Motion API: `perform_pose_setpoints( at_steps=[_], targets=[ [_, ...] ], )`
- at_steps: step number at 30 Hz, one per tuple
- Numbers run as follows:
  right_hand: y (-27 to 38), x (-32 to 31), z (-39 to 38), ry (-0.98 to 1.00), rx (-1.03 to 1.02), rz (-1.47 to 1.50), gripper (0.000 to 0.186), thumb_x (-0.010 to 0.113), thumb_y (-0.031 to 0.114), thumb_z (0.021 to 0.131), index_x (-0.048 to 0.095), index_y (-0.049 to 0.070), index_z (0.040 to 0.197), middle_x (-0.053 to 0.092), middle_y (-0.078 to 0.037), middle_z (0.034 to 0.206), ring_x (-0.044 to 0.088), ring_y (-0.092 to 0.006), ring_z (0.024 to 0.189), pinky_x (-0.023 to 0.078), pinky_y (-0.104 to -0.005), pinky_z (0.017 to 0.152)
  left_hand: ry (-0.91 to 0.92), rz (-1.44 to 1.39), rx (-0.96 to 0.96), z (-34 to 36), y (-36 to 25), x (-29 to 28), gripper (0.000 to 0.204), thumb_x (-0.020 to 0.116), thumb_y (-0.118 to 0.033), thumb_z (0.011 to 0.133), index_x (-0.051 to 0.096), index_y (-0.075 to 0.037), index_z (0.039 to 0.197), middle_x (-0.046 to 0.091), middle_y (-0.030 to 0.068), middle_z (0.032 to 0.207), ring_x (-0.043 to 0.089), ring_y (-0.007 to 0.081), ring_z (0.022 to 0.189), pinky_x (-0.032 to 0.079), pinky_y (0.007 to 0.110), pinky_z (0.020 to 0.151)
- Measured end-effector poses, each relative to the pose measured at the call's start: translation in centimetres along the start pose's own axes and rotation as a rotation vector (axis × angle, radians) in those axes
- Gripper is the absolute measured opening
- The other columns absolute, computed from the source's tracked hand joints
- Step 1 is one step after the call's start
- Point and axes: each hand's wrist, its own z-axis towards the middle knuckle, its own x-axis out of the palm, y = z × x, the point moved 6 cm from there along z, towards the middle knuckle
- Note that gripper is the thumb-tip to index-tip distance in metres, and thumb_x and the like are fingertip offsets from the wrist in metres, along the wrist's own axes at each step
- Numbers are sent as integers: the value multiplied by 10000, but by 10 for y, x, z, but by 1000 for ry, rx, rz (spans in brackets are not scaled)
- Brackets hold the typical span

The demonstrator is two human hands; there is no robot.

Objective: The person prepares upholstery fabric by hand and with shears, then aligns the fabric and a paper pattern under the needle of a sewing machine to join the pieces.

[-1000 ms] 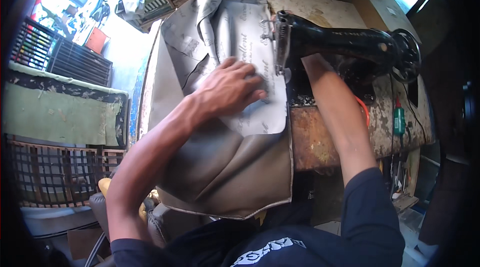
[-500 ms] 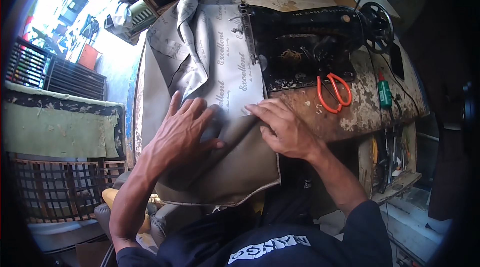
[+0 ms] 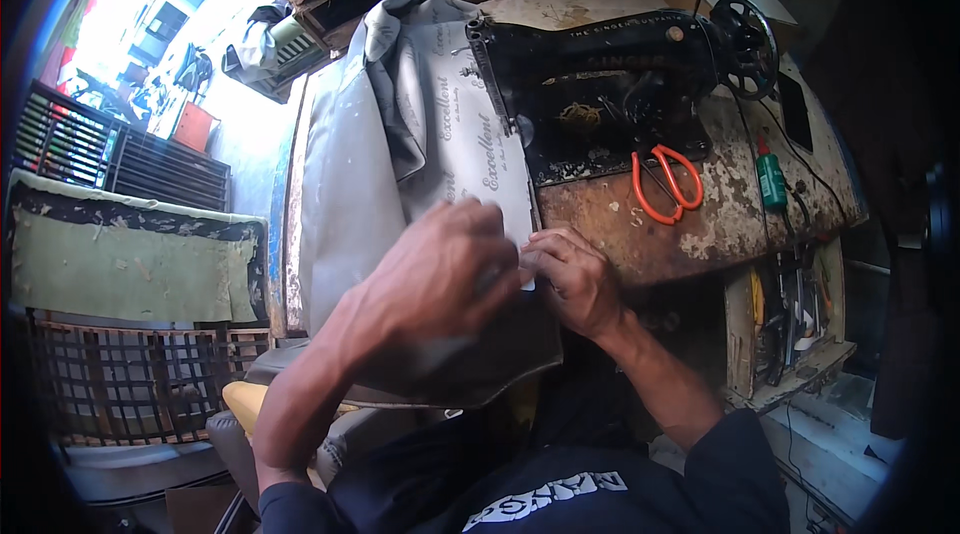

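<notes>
A large sheet of synthetic leather (image 3: 335,194), grey-brown on its face with a pale printed backing, lies over the table and hangs toward my lap. Its right edge runs beside the needle end of a black sewing machine (image 3: 600,84). At that edge, in front of the machine, my right hand (image 3: 578,284) is closed in a pinch on the material. My left hand (image 3: 450,259) is right beside it, above the sheet, with bent fingers blurred by motion; whether they grip the sheet is hidden.
Orange-handled scissors (image 3: 668,184) lie on the worn wooden table (image 3: 720,224). Right of them are a small green bottle (image 3: 770,182) and a dark flat object (image 3: 794,114). An open drawer with tools (image 3: 790,319) sits below the table's right side. A webbed frame (image 3: 140,379) stands at left.
My left hand has moved right and lifted from lying spread on the sheet to beside my right hand. The folded front flap has shifted, and my right hand has moved slightly nearer me.
</notes>
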Motion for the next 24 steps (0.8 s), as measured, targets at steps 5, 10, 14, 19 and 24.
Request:
perform_pose_setpoints(
  at_steps=[5, 10, 14, 19, 24],
  targets=[
    [1, -1, -4, -7, -8, -19, 334, 706, -71, 731, 734, 5, 1055, 695, -110, 1056, 681, -308, 1064, 577, -404, 931, -154, 283, -67, 36, 65, 30, 485, 691, -327, 984, 653, -61, 1388, 590, 158, 1490, 490, 363, 1437, 384, 504, 1191],
    [1, -2, -5, 9, 32, -19, 281, 693, -78, 753, 742, 3, 1018, 708, -127, 1057, 683, -325, 1078, 567, -422, 945, -6, 308, -177, 34, 76, 59, 630, 638, -467, 1001, 550, -129, 1525, 472, 112, 1631, 357, 354, 1551, 294, 586, 1243],
    [-3, -8, 3, 124, 110, 21, 204, 697, -48, 806, 733, 0, 1001, 706, -124, 1057, 669, -321, 1065, 560, -412, 942, -30, 271, -168, 34, 74, 66, 668, 644, -479, 988, 530, -115, 1537, 477, 119, 1622, 391, 363, 1528, 307, 599, 1229],
    [-87, -11, 78, 197, 481, 187, 175, 651, 62, 947, 749, -3, 1076, 765, -135, 995, 757, -249, 855, 601, -356, 759, -34, 285, -194, 24, 81, 70, 667, 633, -482, 990, 527, -118, 1539, 467, 116, 1626, 394, 356, 1521, 324, 608, 1213],
    [-199, 32, 165, 214, 1117, 644, 316, 697, 211, 1022, 676, -28, 1228, 746, -110, 1093, 733, -145, 865, 601, -281, 727, -43, 262, -176, 32, 80, 71, 665, 609, -492, 1001, 514, -126, 1548, 456, 106, 1633, 361, 361, 1543, 310, 620, 1231]
  ],
)
